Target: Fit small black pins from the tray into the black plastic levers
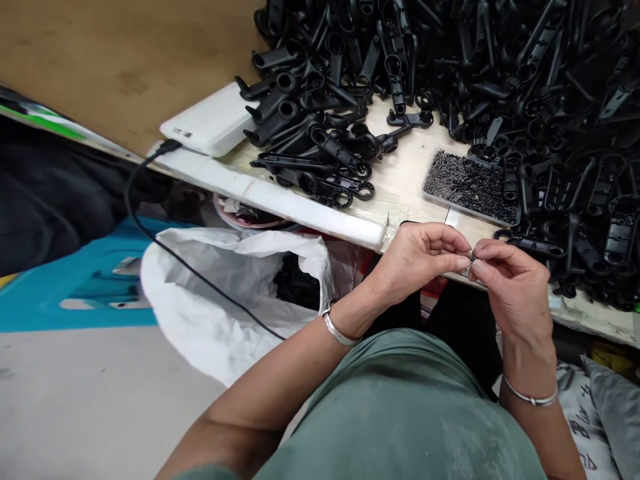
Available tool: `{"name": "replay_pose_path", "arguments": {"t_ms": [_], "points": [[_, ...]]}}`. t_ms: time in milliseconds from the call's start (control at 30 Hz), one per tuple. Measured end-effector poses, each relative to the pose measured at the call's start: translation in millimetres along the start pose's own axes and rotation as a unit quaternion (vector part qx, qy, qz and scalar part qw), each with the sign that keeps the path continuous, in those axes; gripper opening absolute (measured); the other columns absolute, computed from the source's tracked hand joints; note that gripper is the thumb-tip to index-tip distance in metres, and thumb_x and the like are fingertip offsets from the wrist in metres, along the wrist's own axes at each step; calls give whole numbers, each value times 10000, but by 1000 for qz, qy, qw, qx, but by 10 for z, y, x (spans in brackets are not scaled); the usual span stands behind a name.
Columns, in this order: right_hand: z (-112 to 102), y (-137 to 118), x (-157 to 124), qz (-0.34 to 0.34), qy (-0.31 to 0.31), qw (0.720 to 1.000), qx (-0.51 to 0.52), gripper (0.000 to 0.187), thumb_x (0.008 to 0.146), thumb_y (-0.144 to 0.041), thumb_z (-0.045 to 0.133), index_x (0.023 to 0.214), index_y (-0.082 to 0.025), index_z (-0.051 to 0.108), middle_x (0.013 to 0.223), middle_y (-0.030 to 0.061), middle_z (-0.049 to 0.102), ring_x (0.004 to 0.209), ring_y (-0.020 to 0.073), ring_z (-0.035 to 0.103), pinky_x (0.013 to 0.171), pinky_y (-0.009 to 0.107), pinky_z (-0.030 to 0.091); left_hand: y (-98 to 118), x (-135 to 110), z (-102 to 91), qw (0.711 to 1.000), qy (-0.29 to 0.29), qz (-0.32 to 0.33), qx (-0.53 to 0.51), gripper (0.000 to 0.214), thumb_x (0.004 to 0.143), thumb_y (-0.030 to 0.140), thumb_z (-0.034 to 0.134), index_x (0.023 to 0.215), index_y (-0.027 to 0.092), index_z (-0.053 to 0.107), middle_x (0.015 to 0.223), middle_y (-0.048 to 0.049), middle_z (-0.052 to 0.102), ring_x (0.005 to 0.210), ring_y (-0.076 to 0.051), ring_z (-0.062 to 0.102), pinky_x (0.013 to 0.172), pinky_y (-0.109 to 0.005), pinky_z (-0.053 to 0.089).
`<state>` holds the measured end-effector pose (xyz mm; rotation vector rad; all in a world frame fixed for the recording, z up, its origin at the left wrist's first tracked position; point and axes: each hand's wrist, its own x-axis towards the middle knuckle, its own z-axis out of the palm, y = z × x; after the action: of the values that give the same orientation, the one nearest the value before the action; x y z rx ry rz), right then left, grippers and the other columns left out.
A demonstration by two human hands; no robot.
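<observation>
My left hand (420, 260) and my right hand (510, 283) meet fingertip to fingertip just in front of the table edge. Both are pinched on a tiny dark piece (473, 257), too small to make out. Just beyond them lies a clear shallow tray (467, 183) filled with small black screws. A big heap of black plastic arm-shaped parts (500, 73) covers the wooden table (400, 180) behind and to the right. Each wrist bears a silver bangle.
A white power bank (210, 120) with a black cable (150, 233) sits at the table's left corner. Below the table edge a white plastic bag (220, 293) holds more black parts. A teal stool (95, 280) stands on the floor at left.
</observation>
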<state>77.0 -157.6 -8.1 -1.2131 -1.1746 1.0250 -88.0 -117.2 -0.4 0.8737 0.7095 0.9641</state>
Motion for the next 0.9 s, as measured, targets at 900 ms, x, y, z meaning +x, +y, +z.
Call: {"name": "replay_pose_path", "arguments": {"t_ms": [900], "points": [[4,-151,-83,-286,-26,887,-363,150,865,-83,666,929,-212,709,891,21,737,813,132,697,774,270,580,-123,-66,-24,995,16,64,76,71,689,143,785,737,142,732,729,-3,724,672,-99,661,686,-208,564]]}}
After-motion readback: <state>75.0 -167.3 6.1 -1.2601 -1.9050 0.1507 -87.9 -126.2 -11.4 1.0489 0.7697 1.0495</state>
